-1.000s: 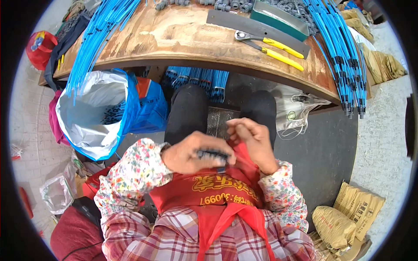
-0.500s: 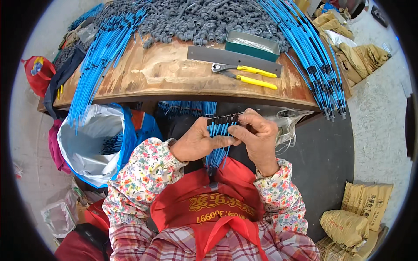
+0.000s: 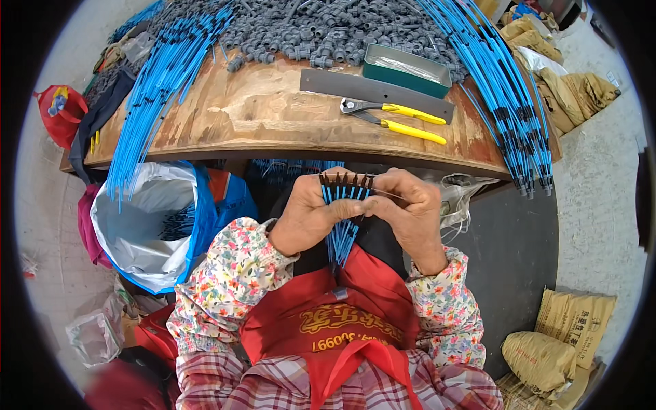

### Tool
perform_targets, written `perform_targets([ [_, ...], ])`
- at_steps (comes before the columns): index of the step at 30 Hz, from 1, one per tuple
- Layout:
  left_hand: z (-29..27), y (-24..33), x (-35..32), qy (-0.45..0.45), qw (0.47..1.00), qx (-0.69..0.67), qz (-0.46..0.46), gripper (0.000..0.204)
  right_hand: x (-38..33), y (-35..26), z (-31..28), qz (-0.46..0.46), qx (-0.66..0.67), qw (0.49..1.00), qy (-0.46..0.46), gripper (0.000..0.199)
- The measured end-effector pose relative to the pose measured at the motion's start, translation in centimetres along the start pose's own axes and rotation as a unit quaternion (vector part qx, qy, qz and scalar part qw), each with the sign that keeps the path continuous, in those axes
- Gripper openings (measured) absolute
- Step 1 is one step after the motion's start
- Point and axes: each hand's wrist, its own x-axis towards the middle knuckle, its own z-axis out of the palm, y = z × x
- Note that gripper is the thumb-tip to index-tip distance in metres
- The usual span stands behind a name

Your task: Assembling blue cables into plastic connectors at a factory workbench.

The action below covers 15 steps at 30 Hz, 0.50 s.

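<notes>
In front of my lap, a fanned bundle of thin blue tubes (image 3: 342, 239) with black upper ends is gripped by my left hand (image 3: 306, 213), its thumb lying across them. The lower ends converge toward the red apron (image 3: 328, 301). My right hand (image 3: 411, 213) is closed in a pinch at the right side of the bundle, its thumb near the left thumb. A thin wire-like strand (image 3: 389, 195) shows at the right fingers and seems to run along the black ends. Part of it is hidden by the fingers.
Ahead, the wooden table (image 3: 260, 116) bears grey fittings (image 3: 301, 31), a green tin (image 3: 406, 72), a flat grey metal strip (image 3: 328, 82) and yellow-handled pliers (image 3: 410, 123). Blue tubes (image 3: 154, 102) hang over its left edge, more tubes (image 3: 512, 109) at right. An open sack (image 3: 140, 225) stands left.
The tubes are spread wider at their black ends. My right thumb has come off the front of the tubes toward their right side. The view has shifted slightly.
</notes>
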Motion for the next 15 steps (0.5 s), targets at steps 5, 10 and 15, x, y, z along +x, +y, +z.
perform_targets([
  [5,0.6,0.0,0.5,-0.016,0.994,-0.092,-0.052,0.014,0.6,-2.2,-0.7,-0.03,-0.048,0.994,0.09,0.024],
  [10,0.9,-0.5,1.2,-0.034,0.998,-0.051,-0.014,0.015,3.1,-4.9,-1.5,-0.241,-0.356,0.902,-0.017,0.03],
  [15,-0.2,-1.6,1.1,-0.065,0.997,-0.032,-0.005,0.017,4.5,-4.9,-0.4,-0.276,-0.429,0.852,-0.119,0.025],
])
